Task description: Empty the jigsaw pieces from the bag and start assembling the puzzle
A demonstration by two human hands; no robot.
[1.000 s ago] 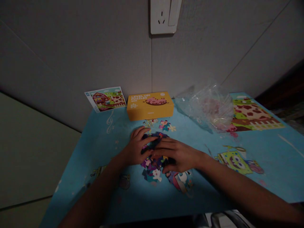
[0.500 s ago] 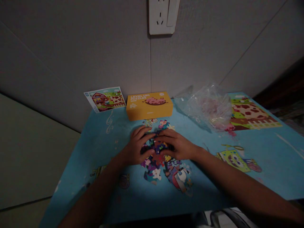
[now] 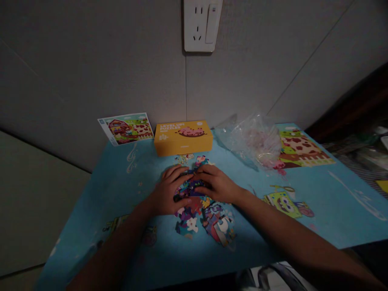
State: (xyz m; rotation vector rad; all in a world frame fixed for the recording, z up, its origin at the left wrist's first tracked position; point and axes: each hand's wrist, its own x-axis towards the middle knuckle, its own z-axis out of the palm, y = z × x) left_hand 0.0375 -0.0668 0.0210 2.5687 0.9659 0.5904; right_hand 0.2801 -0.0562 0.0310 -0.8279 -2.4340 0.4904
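Observation:
A heap of jigsaw puzzle pieces (image 3: 193, 202), mostly purple, red and blue, lies on the blue table. My left hand (image 3: 171, 190) curves around the heap's left side, its thumb near the front and its fingers at the back. From the right, my right hand (image 3: 216, 184) closes in, fingertips almost meeting those of the left. Between the two hands, dark purple pieces are gripped; the fingers partly cover them. More pieces (image 3: 220, 224) spill toward me in front of the right hand. A few others (image 3: 201, 160) sit just behind the fingertips.
Behind the heap stands a yellow puzzle box (image 3: 183, 139) against the wall. A farm picture card (image 3: 127, 128) leans at its left. To the right are a crumpled clear plastic bag (image 3: 251, 139) and a farm picture sheet (image 3: 306, 149). A socket (image 3: 200, 26) is on the wall.
The view has shifted slightly, so everything sits a little further left. The right thumb has lifted back and more of the pieces beneath shows; both hands stay around the heap.

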